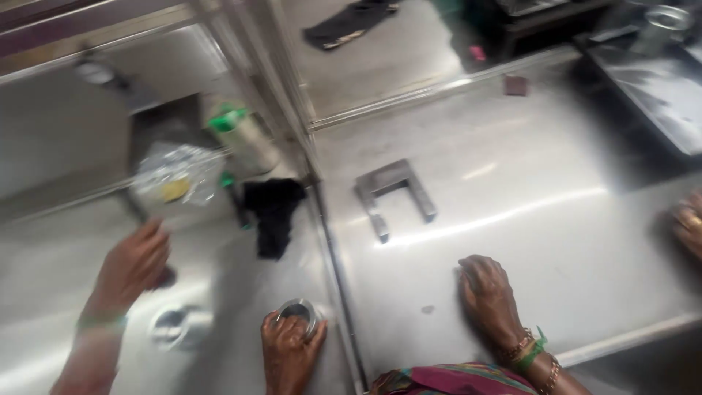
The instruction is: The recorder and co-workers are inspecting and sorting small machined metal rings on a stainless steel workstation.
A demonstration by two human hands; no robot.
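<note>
My left hand (289, 355) is at the bottom centre, closed around a small round steel cup (298, 313) beside the seam between two steel surfaces. My right hand (488, 300), with bangles and a green band at the wrist, rests palm down on the steel counter (556, 219) and holds nothing. Part of a pink and green garment (446, 380) shows between my arms.
Another person's blurred hand (133, 265) reaches in from the left, and a further hand (689, 223) shows at the right edge. Around them are a U-shaped steel bracket (395, 194), black cloth (272, 212), clear plastic bag (175, 175), green-capped white bottle (243, 137), round steel ring (175, 325) and dark tray (658, 91).
</note>
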